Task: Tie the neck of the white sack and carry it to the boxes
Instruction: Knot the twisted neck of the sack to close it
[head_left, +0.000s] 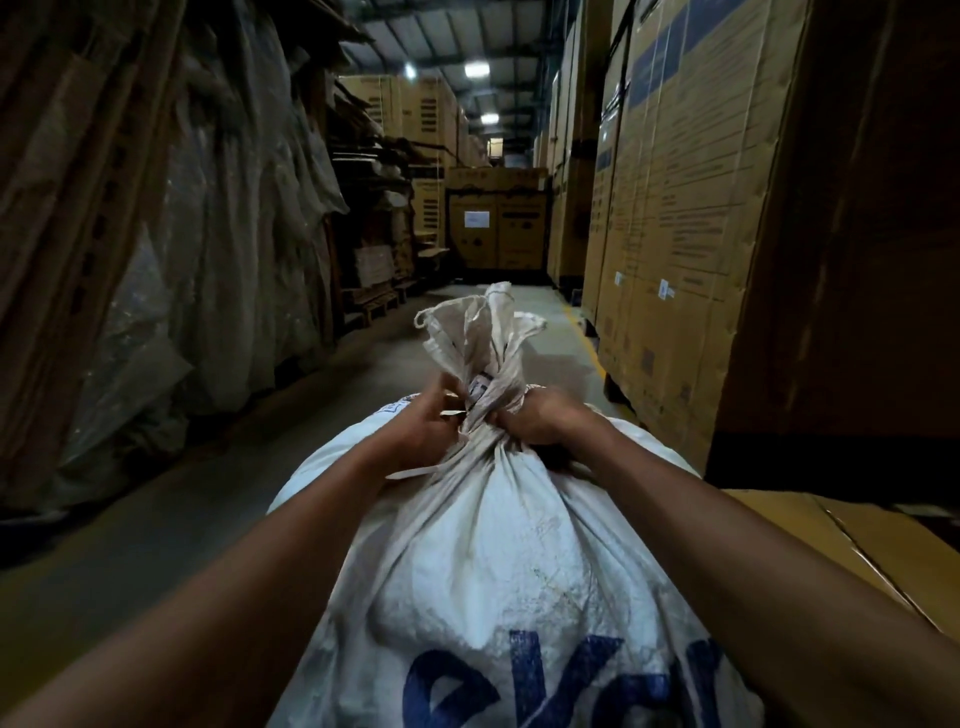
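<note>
- The white sack (498, 561), woven and stuffed full, fills the near centre of the view, its body bulging toward the camera with large blue letters printed across the near face.
- Its neck (480, 415) is gathered into a tight bunch at the far end of the body, and the loose mouth of the cloth flares upward above the bunch.
- The left hand (423, 431) has its grip closed on the left side of the neck, fingers curled round the gathered cloth.
- The right hand (540, 423) has its grip closed on the right side of the neck, knuckles up, touching the bunch just opposite the left hand.
- A thin pale tie strip (415, 472) runs out leftward from the neck below the left hand; a short end of it shows between the two hands.
- Tall stacked cardboard boxes (675, 208) line the right side of the aisle, near to far.
- A flat cardboard box top (883, 551) lies at the near right, just beside the sack.
- Plastic-wrapped upright bundles (171, 218) stand along the left side.
- The concrete floor (208, 493) runs away between them toward more boxes at the far end.
</note>
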